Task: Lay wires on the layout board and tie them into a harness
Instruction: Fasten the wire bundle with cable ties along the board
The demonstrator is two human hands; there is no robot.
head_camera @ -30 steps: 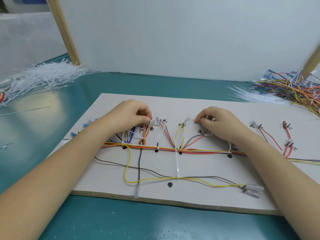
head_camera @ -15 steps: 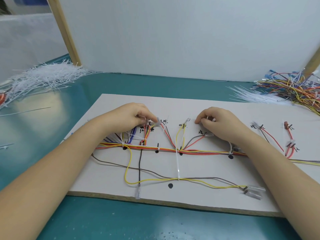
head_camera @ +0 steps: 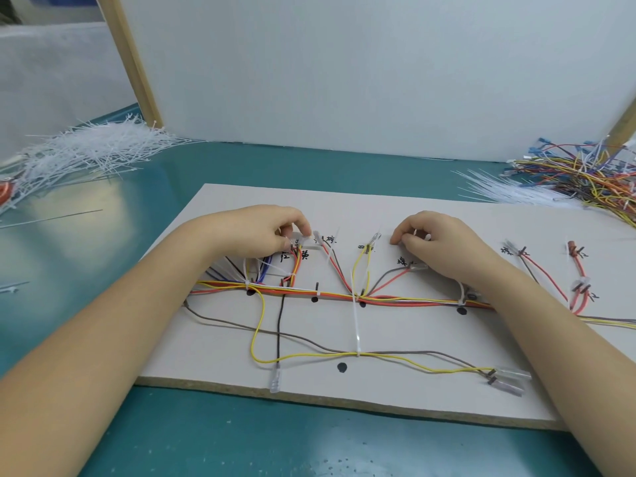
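Left hand (head_camera: 261,232) pinching a terminal (head_camera: 298,239) and right hand (head_camera: 437,242) curled around a cable tie (head_camera: 421,235) at 12 o'clock of the layout board (head_camera: 413,401) risk tugging branches off their marks.

Left hand (head_camera: 265,232) and right hand (head_camera: 444,242): both bare, no gloves, rings or watch. Forearms uncovered to frame edge; no sleeve visible. Fingernails short, unpainted.

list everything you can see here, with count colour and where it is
layout board: one, white, on the teal table
wire harness: one, red, yellow, orange, brown, across the board
long cable tie: one, white, mid board
cable tie pile: many, white, far left
loose wire pile: many, mixed colours, far right
backdrop panel: one, white, behind
left hand: fingers pinch a wire end
right hand: fingers curled round a small white piece
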